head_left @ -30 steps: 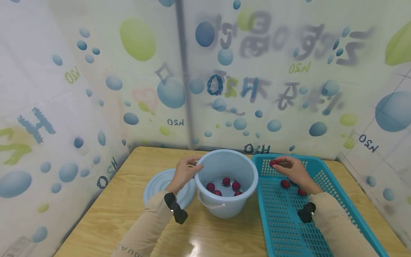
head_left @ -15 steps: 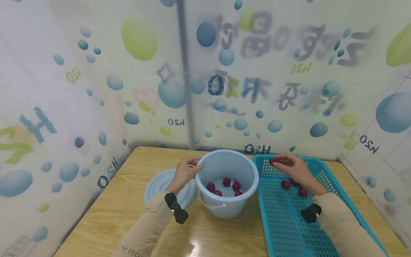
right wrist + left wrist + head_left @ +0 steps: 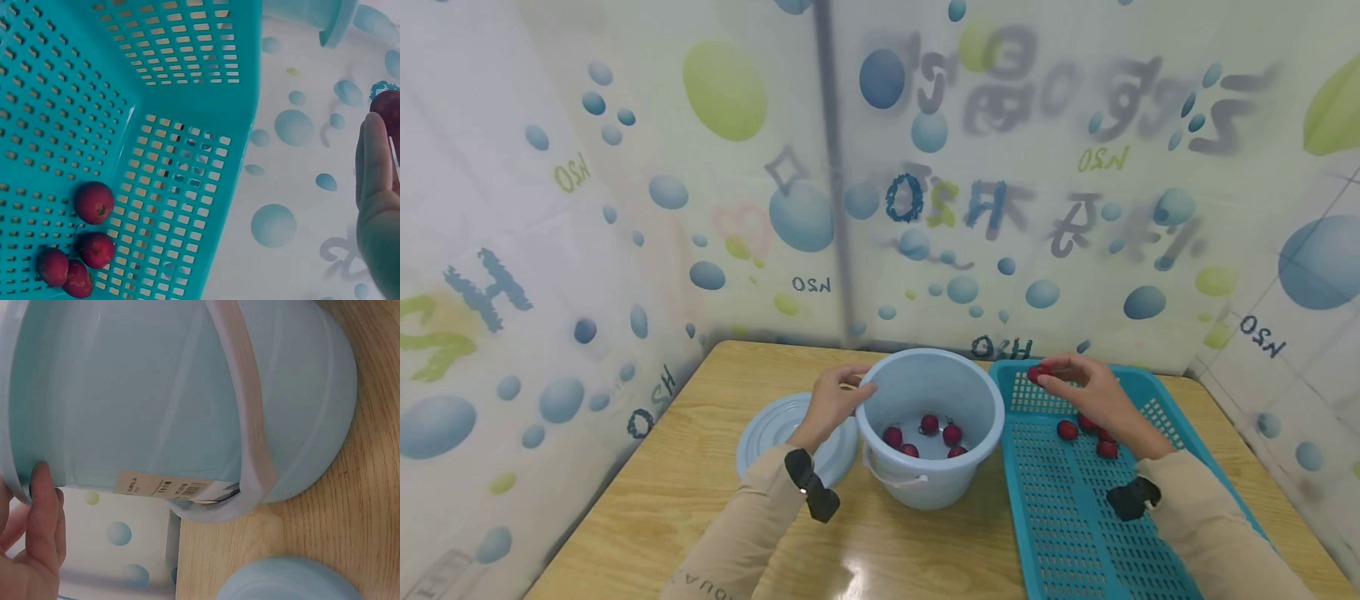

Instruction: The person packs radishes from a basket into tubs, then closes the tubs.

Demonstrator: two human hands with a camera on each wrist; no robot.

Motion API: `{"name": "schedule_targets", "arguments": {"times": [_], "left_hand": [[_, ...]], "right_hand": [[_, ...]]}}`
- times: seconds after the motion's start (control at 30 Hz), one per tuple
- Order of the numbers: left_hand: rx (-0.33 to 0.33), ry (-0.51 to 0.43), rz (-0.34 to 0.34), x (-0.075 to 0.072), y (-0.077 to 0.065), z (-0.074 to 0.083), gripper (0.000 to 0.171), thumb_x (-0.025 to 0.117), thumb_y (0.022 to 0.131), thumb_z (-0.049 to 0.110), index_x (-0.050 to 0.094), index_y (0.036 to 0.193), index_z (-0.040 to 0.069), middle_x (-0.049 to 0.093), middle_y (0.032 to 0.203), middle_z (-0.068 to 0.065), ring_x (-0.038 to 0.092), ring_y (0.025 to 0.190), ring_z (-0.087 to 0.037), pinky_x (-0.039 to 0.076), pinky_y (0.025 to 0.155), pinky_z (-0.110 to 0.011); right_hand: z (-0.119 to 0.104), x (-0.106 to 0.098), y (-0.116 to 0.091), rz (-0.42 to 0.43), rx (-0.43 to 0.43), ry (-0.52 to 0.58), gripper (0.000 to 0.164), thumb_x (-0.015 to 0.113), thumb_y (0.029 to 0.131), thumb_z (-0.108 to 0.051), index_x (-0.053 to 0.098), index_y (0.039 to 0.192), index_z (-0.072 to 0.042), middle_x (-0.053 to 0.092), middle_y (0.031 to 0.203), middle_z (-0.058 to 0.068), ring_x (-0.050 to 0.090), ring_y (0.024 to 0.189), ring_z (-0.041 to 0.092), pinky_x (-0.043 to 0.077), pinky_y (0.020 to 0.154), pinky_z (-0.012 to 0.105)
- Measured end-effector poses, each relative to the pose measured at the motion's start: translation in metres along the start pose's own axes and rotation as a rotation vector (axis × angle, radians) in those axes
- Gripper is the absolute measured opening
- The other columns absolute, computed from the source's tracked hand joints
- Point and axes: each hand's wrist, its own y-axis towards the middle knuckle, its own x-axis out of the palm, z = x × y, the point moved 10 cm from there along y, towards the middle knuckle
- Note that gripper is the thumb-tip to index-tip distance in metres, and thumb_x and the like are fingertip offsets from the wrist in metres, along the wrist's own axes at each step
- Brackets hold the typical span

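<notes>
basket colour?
Teal-blue all over: the basket shows it best in the right wrist view.

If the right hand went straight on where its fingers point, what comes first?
Likely the bucket, though the right hand may be high enough to pass over it; depth is unclear.

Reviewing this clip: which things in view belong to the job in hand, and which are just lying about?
In the job:
red fruit, held in the right grip
bucket, steadied at the rim by the left grip, more fruit inside
basket, with further fruit

Apparently just there:
lid, beside the bucket, in neither grip
printed sheet behind
</notes>
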Motion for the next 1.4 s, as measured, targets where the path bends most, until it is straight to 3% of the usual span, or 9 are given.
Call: {"name": "schedule_targets", "arguments": {"times": [0.07, 0.1, 0.17, 0.3, 0.4, 0.63, 0.93, 1.4], "left_hand": [[-0.002, 0.001, 0.000, 0.000, 0.000, 0.000, 0.032, 0.067, 0.078, 0.013, 0.063, 0.110, 0.010, 0.055, 0.090, -0.010, 0.057, 0.074, -0.017, 0.053, 0.057, -0.028], [-0.003, 0.002, -0.001, 0.000, 0.000, 0.000, 0.032, 0.066, 0.078, 0.013, 0.063, 0.110, 0.010, 0.055, 0.090, -0.011, 0.057, 0.074, -0.018, 0.053, 0.057, -0.028], [-0.006, 0.004, -0.002, 0.000, 0.001, 0.000, 0.033, 0.066, 0.078, 0.013, 0.062, 0.111, 0.010, 0.055, 0.091, -0.011, 0.057, 0.075, -0.018, 0.053, 0.057, -0.028], [-0.012, 0.002, -0.003, 0.000, 0.001, -0.001, 0.033, 0.066, 0.078, 0.013, 0.062, 0.111, 0.010, 0.055, 0.091, -0.011, 0.057, 0.076, -0.018, 0.053, 0.058, -0.028], [-0.016, 0.000, -0.004, 0.001, 0.000, -0.001, 0.033, 0.066, 0.078, 0.014, 0.062, 0.111, 0.010, 0.055, 0.092, -0.011, 0.057, 0.076, -0.018, 0.053, 0.058, -0.028], [-0.022, 0.014, -0.003, 0.000, 0.000, -0.001, 0.033, 0.066, 0.079, 0.014, 0.062, 0.111, 0.011, 0.055, 0.092, -0.011, 0.057, 0.076, -0.018, 0.053, 0.058, -0.028], [-0.017, 0.011, -0.003, 0.001, 0.000, -0.001, 0.032, 0.066, 0.079, 0.013, 0.062, 0.111, 0.010, 0.055, 0.093, -0.011, 0.057, 0.077, -0.018, 0.053, 0.058, -0.028], [-0.012, -0.001, -0.009, 0.001, 0.001, -0.001, 0.032, 0.066, 0.079, 0.013, 0.062, 0.110, 0.011, 0.055, 0.092, -0.011, 0.057, 0.076, -0.018, 0.053, 0.058, -0.028]], "right_hand": [[-0.029, 0.000, -0.006, -0.006, -0.018, 0.028, 0.031, 0.058, 0.085, -0.029, 0.056, 0.112, -0.014, 0.059, 0.106, 0.005, 0.054, 0.095, 0.019, 0.048, 0.074, 0.041], [-0.032, -0.001, -0.006, -0.001, -0.003, -0.002, 0.032, 0.059, 0.085, -0.030, 0.056, 0.113, -0.015, 0.059, 0.106, 0.005, 0.054, 0.095, 0.019, 0.048, 0.072, 0.042], [-0.056, 0.000, -0.011, -0.005, -0.010, -0.009, 0.032, 0.058, 0.086, -0.029, 0.056, 0.113, -0.012, 0.058, 0.106, 0.006, 0.053, 0.095, 0.019, 0.049, 0.072, 0.040], [-0.109, 0.004, -0.020, -0.027, 0.021, -0.026, 0.039, 0.057, 0.085, -0.035, 0.055, 0.111, -0.007, 0.057, 0.107, 0.011, 0.051, 0.098, 0.027, 0.045, 0.080, 0.050], [-0.126, 0.007, -0.020, -0.034, 0.040, -0.025, 0.040, 0.058, 0.085, -0.034, 0.055, 0.111, -0.004, 0.057, 0.108, 0.012, 0.051, 0.099, 0.028, 0.045, 0.082, 0.048], [-0.144, 0.019, -0.012, -0.072, -0.019, 0.006, 0.035, 0.061, 0.084, -0.023, 0.055, 0.112, -0.002, 0.058, 0.108, 0.013, 0.052, 0.101, 0.029, 0.043, 0.084, 0.051], [-0.161, 0.037, 0.002, -0.096, -0.123, 0.024, 0.028, 0.063, 0.083, -0.018, 0.058, 0.106, -0.002, 0.060, 0.101, 0.010, 0.056, 0.094, 0.022, 0.047, 0.082, 0.042], [-0.168, 0.070, 0.014, -0.180, -0.111, 0.020, 0.028, 0.066, 0.080, -0.018, 0.059, 0.103, -0.004, 0.062, 0.097, 0.008, 0.057, 0.091, 0.024, 0.049, 0.079, 0.040]]}}
